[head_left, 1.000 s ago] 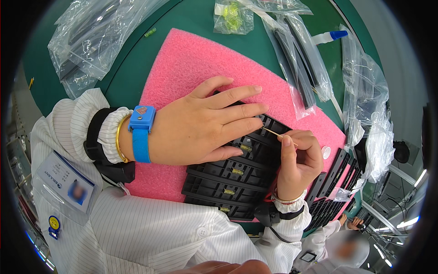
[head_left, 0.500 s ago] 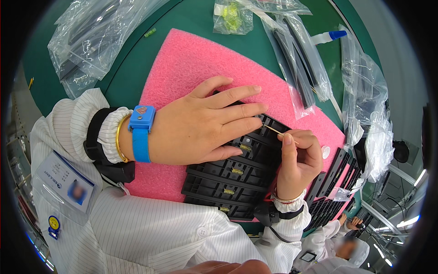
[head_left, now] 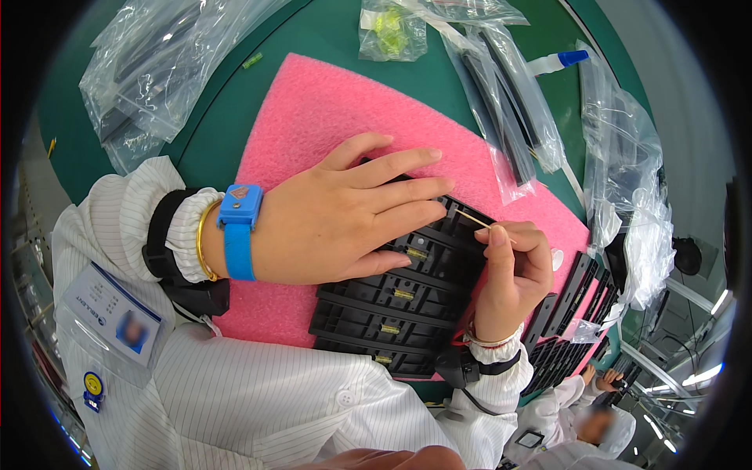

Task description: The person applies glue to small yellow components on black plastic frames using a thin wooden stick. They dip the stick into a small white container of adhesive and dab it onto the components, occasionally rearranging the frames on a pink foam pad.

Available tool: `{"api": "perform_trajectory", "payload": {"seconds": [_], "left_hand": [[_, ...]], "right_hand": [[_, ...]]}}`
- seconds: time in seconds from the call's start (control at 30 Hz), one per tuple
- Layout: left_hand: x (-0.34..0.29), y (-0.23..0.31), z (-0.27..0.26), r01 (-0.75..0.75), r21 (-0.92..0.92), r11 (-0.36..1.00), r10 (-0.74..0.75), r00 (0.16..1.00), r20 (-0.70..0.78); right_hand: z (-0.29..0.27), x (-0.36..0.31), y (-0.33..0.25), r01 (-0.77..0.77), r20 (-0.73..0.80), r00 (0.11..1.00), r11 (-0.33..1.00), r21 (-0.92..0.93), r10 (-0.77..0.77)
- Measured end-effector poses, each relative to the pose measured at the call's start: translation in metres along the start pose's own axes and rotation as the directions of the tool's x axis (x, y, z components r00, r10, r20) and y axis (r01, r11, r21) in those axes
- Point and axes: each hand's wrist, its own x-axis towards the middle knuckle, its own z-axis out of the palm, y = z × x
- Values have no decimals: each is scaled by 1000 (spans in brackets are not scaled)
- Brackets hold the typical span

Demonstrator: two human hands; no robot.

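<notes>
My left hand lies flat with fingers spread over the upper part of a row of black plastic strips, hiding much of them. Small yellow-green clear pieces sit along the strips' middle. Between thumb and forefinger, my right hand pinches a thin wooden toothpick. Its tip points up and left over the strips' upper right end, close to my left fingertips. Whether the tip touches the plastic, I cannot tell. The strips rest on a pink foam sheet.
Clear bags of dark strips lie at the far left, with more bags at the far right. A bag of yellow-green pieces and a blue-capped bottle are at the back. More black strips lie right. A co-worker sits lower right.
The toothpick has shifted slightly and shows a little more length beyond my right fingertips. My left hand stays on the strips; the whole view has drifted slightly.
</notes>
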Motion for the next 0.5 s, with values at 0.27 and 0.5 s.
{"api": "perform_trajectory", "payload": {"seconds": [0.27, 0.5], "left_hand": [[0, 1, -1, -4, 19, 1000, 4, 1000, 14], [1, 3, 0, 18, 47, 999, -19, 999, 31]], "right_hand": [[1, 1, -1, -73, -6, 997, 995, 62, 73], [2, 1, -1, -77, 5, 997, 994, 73, 76]]}}
